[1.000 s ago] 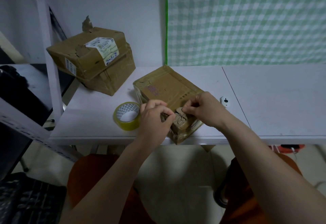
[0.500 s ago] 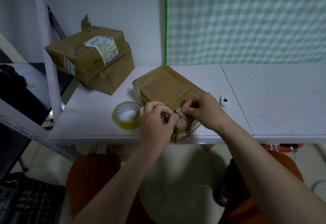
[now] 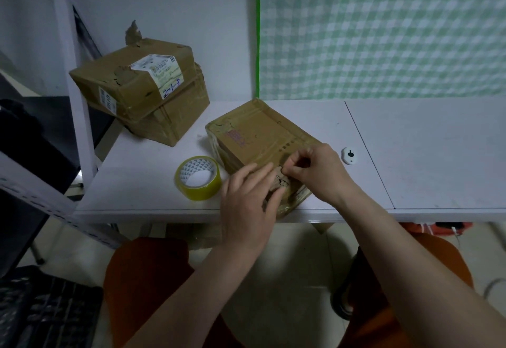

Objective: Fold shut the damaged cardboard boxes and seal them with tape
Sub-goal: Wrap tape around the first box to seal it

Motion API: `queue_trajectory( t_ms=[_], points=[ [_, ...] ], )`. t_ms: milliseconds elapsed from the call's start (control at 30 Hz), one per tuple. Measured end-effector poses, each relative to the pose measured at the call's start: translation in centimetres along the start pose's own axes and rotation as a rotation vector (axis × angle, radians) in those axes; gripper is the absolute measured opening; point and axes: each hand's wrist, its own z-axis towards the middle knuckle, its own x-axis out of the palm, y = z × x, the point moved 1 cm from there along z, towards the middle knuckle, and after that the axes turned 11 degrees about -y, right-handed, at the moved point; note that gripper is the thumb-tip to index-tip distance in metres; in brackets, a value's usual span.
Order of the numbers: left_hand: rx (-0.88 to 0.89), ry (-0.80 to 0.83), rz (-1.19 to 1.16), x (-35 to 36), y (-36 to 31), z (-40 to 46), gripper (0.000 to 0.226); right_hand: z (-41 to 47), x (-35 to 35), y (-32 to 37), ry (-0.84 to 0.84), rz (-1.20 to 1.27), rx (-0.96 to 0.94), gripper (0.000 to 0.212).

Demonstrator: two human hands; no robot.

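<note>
On box corner, left hand flat, right hand pinching torn cardboard

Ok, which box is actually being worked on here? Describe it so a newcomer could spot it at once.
On the white table, past the two stacked brown cardboard boxes at the back left, find the yellow tape roll. Right of it lies a single flat brown cardboard box, angled, with a torn near corner where the left hand and right hand meet.
</note>
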Motion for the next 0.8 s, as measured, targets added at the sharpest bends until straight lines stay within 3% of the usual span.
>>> queue_trajectory(
  t_ms=[267,433,667,800],
  points=[
    [0.094,0.098,0.192,0.2,-0.3,-0.8,0.045,-1.5,0.6,-2.2,-0.187,-0.024,-0.166,0.007],
    [0.069,0.139,0.211,0.3,-0.6,-0.9,0.049,-1.6,1.1,-2.2,-0.257,0.008,-0.099,0.01],
    [0.049,0.144,0.185,0.6,-0.6,-1.3,0.05,-1.4,1.3,-2.0,-0.185,-0.091,-0.111,0.003],
    [0.027,0.156,0.176,0.6,-0.6,-1.4,0.054,-1.1,1.0,-1.5,-0.149,-0.093,-0.07,0.018]
  ],
)
